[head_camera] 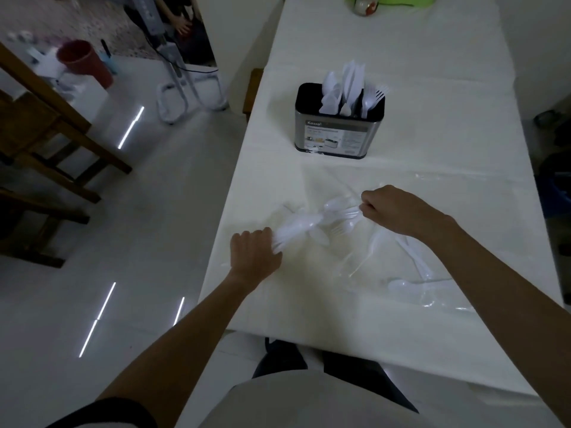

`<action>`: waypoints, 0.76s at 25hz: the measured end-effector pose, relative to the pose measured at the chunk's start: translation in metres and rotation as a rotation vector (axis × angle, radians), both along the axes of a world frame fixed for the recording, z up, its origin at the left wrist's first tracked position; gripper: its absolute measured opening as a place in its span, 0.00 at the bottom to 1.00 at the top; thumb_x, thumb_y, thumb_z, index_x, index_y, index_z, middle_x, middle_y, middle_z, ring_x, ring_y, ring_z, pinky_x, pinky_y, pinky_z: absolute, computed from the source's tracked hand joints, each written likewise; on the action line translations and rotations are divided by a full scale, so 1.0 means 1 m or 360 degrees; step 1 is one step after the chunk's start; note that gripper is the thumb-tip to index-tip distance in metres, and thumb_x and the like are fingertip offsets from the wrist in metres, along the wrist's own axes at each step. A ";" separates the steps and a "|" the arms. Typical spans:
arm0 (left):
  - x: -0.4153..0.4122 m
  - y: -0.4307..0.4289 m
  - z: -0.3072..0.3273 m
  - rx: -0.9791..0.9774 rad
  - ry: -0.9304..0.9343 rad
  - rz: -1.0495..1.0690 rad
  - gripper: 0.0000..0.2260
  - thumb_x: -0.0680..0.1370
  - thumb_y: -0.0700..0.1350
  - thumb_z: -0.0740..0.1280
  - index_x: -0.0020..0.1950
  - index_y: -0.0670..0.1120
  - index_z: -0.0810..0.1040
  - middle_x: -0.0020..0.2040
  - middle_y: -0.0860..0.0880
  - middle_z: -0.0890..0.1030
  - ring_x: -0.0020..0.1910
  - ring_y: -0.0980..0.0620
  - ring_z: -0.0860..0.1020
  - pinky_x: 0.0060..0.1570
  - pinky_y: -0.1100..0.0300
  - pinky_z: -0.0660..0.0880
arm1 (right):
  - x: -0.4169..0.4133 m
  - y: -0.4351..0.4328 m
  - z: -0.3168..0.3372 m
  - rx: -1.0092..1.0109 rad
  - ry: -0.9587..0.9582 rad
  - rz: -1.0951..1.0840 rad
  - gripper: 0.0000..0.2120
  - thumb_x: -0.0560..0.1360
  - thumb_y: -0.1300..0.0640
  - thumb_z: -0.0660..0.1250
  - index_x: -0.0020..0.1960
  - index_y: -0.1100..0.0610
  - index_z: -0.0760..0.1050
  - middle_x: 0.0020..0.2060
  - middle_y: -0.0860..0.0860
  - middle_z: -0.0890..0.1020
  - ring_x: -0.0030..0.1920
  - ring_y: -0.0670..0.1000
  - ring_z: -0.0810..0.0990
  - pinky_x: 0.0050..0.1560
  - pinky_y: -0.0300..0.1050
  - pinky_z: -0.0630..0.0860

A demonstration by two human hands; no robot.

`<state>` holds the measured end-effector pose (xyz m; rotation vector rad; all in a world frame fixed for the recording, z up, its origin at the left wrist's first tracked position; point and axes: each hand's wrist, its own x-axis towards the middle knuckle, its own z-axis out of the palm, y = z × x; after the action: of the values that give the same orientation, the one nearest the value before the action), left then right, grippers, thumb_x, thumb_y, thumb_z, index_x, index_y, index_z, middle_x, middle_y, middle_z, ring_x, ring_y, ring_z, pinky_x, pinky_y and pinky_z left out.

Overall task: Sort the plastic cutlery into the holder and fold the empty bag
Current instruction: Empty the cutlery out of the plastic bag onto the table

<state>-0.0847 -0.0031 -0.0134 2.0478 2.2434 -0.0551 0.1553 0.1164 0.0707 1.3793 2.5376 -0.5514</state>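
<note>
A steel cutlery holder [332, 135] with a black top stands on the white table [401, 72], white plastic spoons, knives and forks upright in its compartments. Nearer me, my left hand [255, 256] grips a bundle of white plastic cutlery [296, 230] by one end. My right hand [398, 211] pinches the handles of more white cutlery [343, 213] just right of that bundle. A clear plastic bag [401, 273] lies flat on the table under and right of my hands, with a loose spoon [404, 287] and other white pieces [417, 257] on it.
The table's left edge runs close by my left hand, with white floor tiles below. Wooden furniture [46, 134] and a red bucket [83, 61] stand at the left. A metal stand [179, 75] is beyond the table. A green object [398, 0] sits at the table's far end.
</note>
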 end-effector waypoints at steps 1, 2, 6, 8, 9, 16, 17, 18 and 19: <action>0.003 -0.002 0.000 -0.0094 -0.0079 0.0216 0.10 0.68 0.50 0.70 0.41 0.45 0.76 0.33 0.48 0.80 0.30 0.48 0.78 0.34 0.62 0.65 | -0.001 -0.001 0.000 0.0002 -0.0001 -0.0003 0.17 0.79 0.56 0.54 0.31 0.55 0.58 0.30 0.51 0.68 0.35 0.55 0.70 0.31 0.45 0.60; 0.006 -0.002 0.001 -0.0163 -0.0175 0.0399 0.11 0.70 0.51 0.67 0.45 0.44 0.75 0.37 0.48 0.80 0.35 0.47 0.80 0.36 0.61 0.68 | 0.000 -0.001 -0.001 0.0009 -0.0002 -0.0006 0.18 0.79 0.56 0.54 0.31 0.54 0.57 0.30 0.51 0.68 0.35 0.55 0.70 0.31 0.45 0.60; 0.025 0.010 0.003 -0.0265 -0.0549 0.0726 0.17 0.72 0.53 0.67 0.53 0.43 0.73 0.46 0.46 0.80 0.44 0.45 0.80 0.43 0.58 0.72 | 0.003 -0.006 -0.002 0.0031 0.0000 -0.0034 0.18 0.79 0.55 0.55 0.31 0.53 0.57 0.29 0.49 0.67 0.34 0.54 0.70 0.28 0.43 0.57; 0.032 0.017 0.000 -0.0320 -0.0680 0.0777 0.21 0.71 0.53 0.68 0.57 0.42 0.70 0.51 0.45 0.78 0.48 0.44 0.79 0.45 0.57 0.72 | 0.004 -0.007 -0.002 0.0044 0.0013 -0.0053 0.19 0.79 0.55 0.55 0.31 0.53 0.56 0.28 0.49 0.66 0.34 0.54 0.70 0.27 0.43 0.57; 0.034 0.019 -0.003 -0.0322 -0.0746 0.0808 0.23 0.71 0.54 0.68 0.58 0.41 0.69 0.53 0.44 0.76 0.49 0.44 0.79 0.45 0.56 0.71 | 0.004 -0.008 -0.002 0.0054 0.0021 -0.0059 0.19 0.79 0.55 0.55 0.31 0.53 0.56 0.28 0.48 0.66 0.35 0.54 0.70 0.27 0.43 0.57; 0.045 0.006 -0.010 0.0016 -0.0240 0.0764 0.35 0.75 0.68 0.48 0.64 0.40 0.70 0.62 0.41 0.71 0.54 0.43 0.74 0.51 0.52 0.69 | 0.010 -0.014 -0.009 0.0070 0.0149 -0.0249 0.20 0.80 0.53 0.55 0.30 0.52 0.56 0.28 0.49 0.66 0.34 0.54 0.70 0.28 0.43 0.58; 0.046 0.005 -0.010 0.0024 -0.0271 0.0783 0.35 0.76 0.68 0.48 0.65 0.40 0.70 0.62 0.41 0.71 0.55 0.43 0.73 0.52 0.51 0.69 | 0.010 -0.014 -0.009 0.0065 0.0168 -0.0270 0.20 0.79 0.53 0.55 0.30 0.52 0.57 0.28 0.49 0.67 0.33 0.54 0.70 0.28 0.43 0.59; 0.049 0.003 -0.009 0.0064 -0.0311 0.0786 0.35 0.76 0.67 0.47 0.65 0.41 0.71 0.62 0.41 0.71 0.55 0.43 0.74 0.53 0.52 0.69 | 0.011 -0.015 -0.010 0.0061 0.0190 -0.0289 0.20 0.79 0.53 0.56 0.30 0.52 0.57 0.28 0.49 0.67 0.33 0.54 0.70 0.28 0.43 0.59; 0.052 0.001 -0.008 0.0161 -0.0373 0.0752 0.34 0.76 0.67 0.47 0.65 0.42 0.71 0.62 0.42 0.72 0.56 0.43 0.74 0.54 0.52 0.69 | 0.011 -0.015 -0.010 0.0059 0.0205 -0.0303 0.20 0.79 0.53 0.56 0.30 0.52 0.57 0.28 0.49 0.67 0.33 0.53 0.70 0.29 0.43 0.60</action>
<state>-0.0326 -0.0025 -0.0212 1.4187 2.5425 0.3224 0.1663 0.1012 0.0609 1.6616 2.5416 -0.6493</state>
